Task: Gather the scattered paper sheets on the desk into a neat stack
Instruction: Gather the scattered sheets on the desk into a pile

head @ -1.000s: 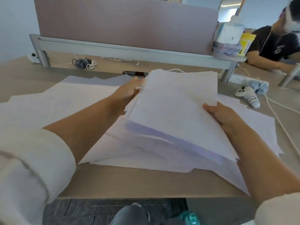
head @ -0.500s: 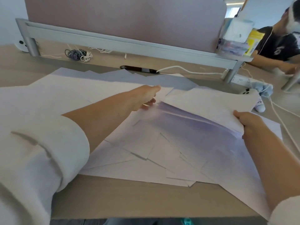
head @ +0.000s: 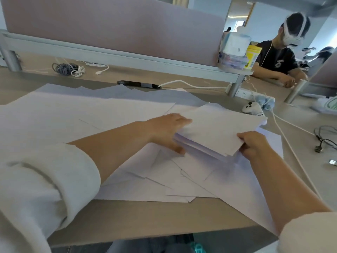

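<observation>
A thick stack of white paper [head: 220, 128] lies low over the desk at centre right, slightly tilted. My left hand [head: 167, 130] grips its left edge, fingers over the top and thumb below. My right hand [head: 253, 143] pinches its near right corner. Under and around the stack, several loose white sheets [head: 164, 176] lie fanned and overlapping on the wooden desk [head: 145, 218], spreading far to the left [head: 54, 115] and back towards the divider.
A grey divider [head: 113, 24] on a metal rail bounds the back. Coiled cables [head: 69, 68] lie behind the sheets. A white controller [head: 252, 108], a power strip and white cables sit right. Another person wearing a headset sits at back right.
The stack went down from its raised position onto the sheets. My left hand left it, reached forward, then returned to its left edge. My right hand kept hold throughout.
</observation>
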{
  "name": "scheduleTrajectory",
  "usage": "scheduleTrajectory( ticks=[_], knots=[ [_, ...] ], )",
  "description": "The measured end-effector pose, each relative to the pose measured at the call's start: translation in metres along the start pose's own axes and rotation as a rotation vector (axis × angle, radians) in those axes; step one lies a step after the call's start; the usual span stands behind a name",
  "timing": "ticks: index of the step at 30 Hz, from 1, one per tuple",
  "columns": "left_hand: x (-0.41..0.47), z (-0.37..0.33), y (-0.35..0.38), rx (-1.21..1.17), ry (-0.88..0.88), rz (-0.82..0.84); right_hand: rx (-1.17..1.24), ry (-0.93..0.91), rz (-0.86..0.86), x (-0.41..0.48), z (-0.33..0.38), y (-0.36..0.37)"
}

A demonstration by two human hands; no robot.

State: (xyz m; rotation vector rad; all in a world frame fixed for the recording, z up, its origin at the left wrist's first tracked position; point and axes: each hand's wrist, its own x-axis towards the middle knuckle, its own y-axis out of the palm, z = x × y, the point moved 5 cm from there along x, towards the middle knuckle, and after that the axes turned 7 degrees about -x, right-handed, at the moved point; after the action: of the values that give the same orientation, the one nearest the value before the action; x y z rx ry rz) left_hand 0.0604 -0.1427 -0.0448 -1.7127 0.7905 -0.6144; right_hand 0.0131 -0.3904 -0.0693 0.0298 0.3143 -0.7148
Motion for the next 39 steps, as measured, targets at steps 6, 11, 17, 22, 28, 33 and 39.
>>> scheduleTrajectory(
  ticks=[6, 11, 17, 22, 28, 33, 39],
  knots=[
    [0.014, -0.022, -0.002, 0.236, 0.184, -0.104, 0.161, 0.046, 0.082, 0.002, 0.001, 0.002],
    [0.013, -0.033, -0.005, 0.376, 0.685, -0.28, -0.015, -0.071, -0.007, 0.01, 0.006, -0.006],
    [0.046, -0.025, 0.012, 0.364, 0.591, -0.184, -0.168, -0.101, 0.052, 0.015, 0.006, -0.01],
    [0.066, -0.01, 0.015, 0.338, 0.789, -0.186, -0.29, -0.112, -0.086, 0.021, -0.004, -0.011],
    [0.068, -0.012, 0.011, 0.169, 0.701, -0.085, -0.377, -0.091, -0.168, 0.016, -0.008, -0.005],
    [0.061, -0.018, 0.011, 0.274, 0.737, -0.119, -0.321, -0.105, -0.142, 0.021, -0.009, -0.007],
    [0.054, -0.027, 0.008, 0.497, 0.51, -0.194, -0.185, -0.135, -0.046, 0.012, 0.002, -0.005]
  ],
)
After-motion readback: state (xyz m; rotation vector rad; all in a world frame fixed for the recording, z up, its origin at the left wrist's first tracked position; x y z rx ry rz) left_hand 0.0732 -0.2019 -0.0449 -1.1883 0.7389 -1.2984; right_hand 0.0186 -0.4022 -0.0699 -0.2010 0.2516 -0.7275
